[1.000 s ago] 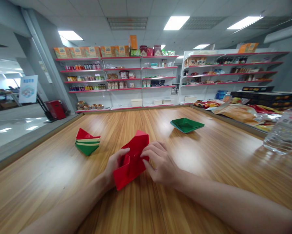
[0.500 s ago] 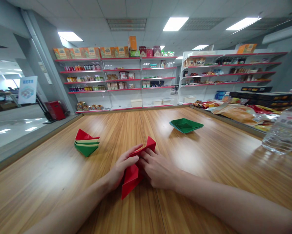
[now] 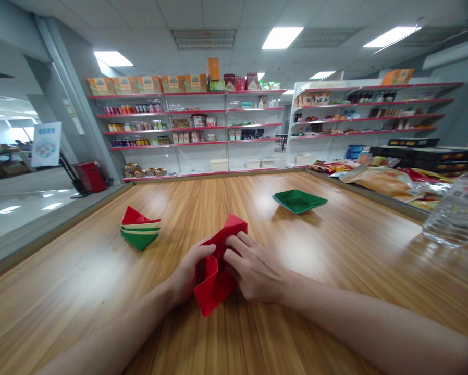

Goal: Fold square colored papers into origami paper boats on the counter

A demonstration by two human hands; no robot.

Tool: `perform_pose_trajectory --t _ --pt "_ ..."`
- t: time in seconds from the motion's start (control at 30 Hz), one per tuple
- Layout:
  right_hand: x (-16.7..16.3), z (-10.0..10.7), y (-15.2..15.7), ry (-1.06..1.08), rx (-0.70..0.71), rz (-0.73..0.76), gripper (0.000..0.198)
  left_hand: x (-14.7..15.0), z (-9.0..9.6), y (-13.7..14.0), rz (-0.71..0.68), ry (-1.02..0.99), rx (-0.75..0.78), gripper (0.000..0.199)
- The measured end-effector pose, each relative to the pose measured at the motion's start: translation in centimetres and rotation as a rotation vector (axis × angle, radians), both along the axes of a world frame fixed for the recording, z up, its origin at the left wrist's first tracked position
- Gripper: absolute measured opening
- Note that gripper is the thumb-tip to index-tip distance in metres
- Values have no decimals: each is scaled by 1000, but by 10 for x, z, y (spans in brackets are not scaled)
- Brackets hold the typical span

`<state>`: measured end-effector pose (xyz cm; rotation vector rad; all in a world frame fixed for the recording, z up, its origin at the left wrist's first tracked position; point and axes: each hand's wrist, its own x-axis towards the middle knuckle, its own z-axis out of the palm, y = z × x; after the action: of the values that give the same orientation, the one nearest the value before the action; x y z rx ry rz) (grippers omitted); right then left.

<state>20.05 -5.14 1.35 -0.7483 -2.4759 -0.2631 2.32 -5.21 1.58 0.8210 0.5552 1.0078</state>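
Observation:
A piece of folded red paper [image 3: 218, 284] is held up between both hands just above the wooden table [image 3: 195, 198]. My left hand [image 3: 190, 270] grips its left side, thumb on top and the other fingers hidden behind it. On the right, my right hand [image 3: 253, 268] is closed on the paper, its fingers bent into the fold. To the left stands a stack of nested paper boats [image 3: 140, 229] in red, cream and green. Farther back on the right sit green folded paper trays [image 3: 299, 200], nested together.
A clear plastic bottle [image 3: 453, 213] stands at the right side, near packaged snacks [image 3: 378, 182] and black boxes [image 3: 429, 156]. Shelves [image 3: 195, 112] with goods line the back beyond the table's raised edge. A sign board [image 3: 46, 145] stands at the far left.
The red paper has opened wider and turned, showing more of its inside. My right fingers have moved into its fold. The paper boats and green trays have stayed put.

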Motion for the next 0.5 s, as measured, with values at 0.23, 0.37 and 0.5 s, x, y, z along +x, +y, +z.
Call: perform_pose_trajectory --t 0.23,0.37,0.5 --pt "3 4 4 100 49 118 10 -5 -5 7 -93 -117 -29 14" --pt "3 6 3 65 57 104 7 -7 -7 8 -55 -53 -53 17" --pt "4 5 5 5 65 91 4 -7 -5 9 -78 -75 -46 17"
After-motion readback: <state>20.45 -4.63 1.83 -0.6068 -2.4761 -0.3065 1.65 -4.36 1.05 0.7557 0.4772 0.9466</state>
